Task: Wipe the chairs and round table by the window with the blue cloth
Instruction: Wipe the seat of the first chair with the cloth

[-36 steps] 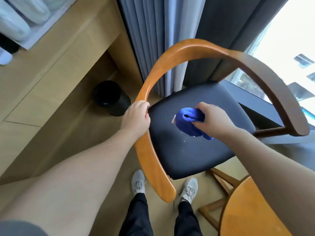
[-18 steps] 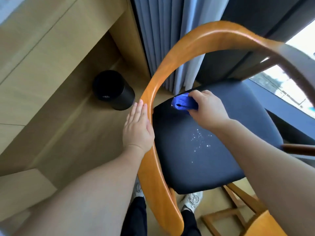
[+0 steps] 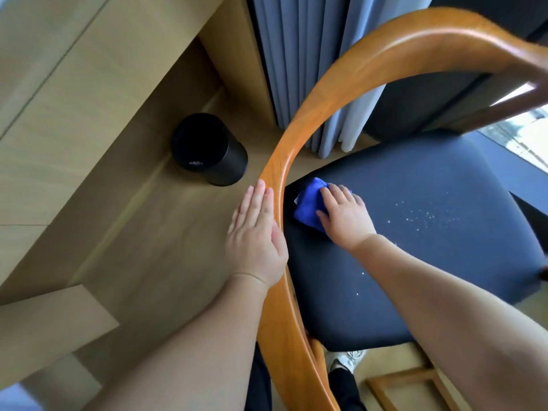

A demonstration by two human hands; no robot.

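The left hand (image 3: 256, 235) lies open and flat, fingers straight and together, against the outer side of the chair's curved wooden rail (image 3: 296, 137). The right hand (image 3: 344, 216) presses the blue cloth (image 3: 307, 204) onto the dark seat (image 3: 430, 277) just inside the rail, fingers spread flat over it. Pale specks (image 3: 430, 216), perhaps crumbs or droplets, dot the seat. A black bin (image 3: 219, 155) stands beyond the rail.

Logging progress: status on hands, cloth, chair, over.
Left hand flat against wooden rail. Right hand presses blue cloth on dark seat beside rail. White specks on seat, unwiped. Nothing in the way.
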